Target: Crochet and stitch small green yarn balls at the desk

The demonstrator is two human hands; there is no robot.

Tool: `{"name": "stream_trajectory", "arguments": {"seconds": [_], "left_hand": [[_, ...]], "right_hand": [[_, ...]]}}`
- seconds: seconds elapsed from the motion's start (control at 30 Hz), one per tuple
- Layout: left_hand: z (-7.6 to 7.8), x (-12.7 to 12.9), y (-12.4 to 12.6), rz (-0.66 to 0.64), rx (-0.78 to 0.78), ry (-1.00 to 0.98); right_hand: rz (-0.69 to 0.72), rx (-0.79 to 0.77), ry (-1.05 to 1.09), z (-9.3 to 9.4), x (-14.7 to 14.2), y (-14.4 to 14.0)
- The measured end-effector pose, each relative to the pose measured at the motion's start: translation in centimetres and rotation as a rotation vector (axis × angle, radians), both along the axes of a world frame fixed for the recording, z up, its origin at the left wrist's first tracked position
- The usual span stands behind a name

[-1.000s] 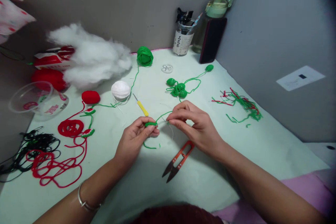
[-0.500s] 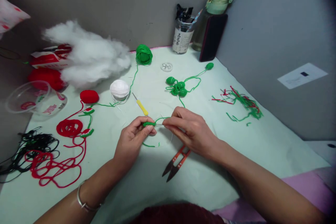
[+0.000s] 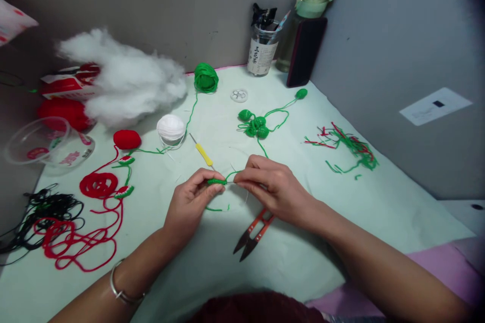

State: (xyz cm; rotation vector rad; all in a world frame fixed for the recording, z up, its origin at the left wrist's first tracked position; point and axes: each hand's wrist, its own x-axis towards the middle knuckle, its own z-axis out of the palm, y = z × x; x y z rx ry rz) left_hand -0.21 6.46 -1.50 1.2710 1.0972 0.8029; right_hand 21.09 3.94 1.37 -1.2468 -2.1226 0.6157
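Observation:
My left hand [image 3: 193, 199] pinches a small green crochet piece [image 3: 216, 181] between thumb and fingers. Close to its right, my right hand [image 3: 271, 184] is closed on a thin sewing needle [image 3: 230, 182], whose tip meets the end of the piece; most of the needle is hidden by the fingers. A green strand runs from the piece toward my right hand, and a pale thread hangs below those fingers. Just beyond my left hand lies a yellow-handled crochet hook [image 3: 203, 154]. Orange thread snips [image 3: 255, 232] rest partly under my right hand, blades toward me.
Green crocheted balls [image 3: 257, 125] lie ahead, with a green yarn ball [image 3: 206, 78] farther back. White yarn [image 3: 171, 128], red yarn [image 3: 127, 139] and white stuffing [image 3: 132, 81] are leftward. Yarn scraps [image 3: 350, 146] lie right; a cup [image 3: 261, 53], phone [image 3: 306, 53] and bottle [image 3: 312, 2] stand behind.
The view has shifted slightly. My hands keep the same grips, with the needle still at the end of the green piece; the left fingers have moved a little along it.

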Motion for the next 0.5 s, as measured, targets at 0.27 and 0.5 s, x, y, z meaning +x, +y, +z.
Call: {"name": "stream_trajectory", "arguments": {"seconds": [0.27,0.5], "left_hand": [[-0.21,-0.02,0.24,0.016,-0.188,-0.135],[-0.13,0.16,0.32,0.028,-0.242,-0.202]], "right_hand": [[-0.050,-0.170,0.213,-0.59,-0.81,0.08],[-0.047,-0.387,0.379,-0.36,-0.67,0.40]]}}
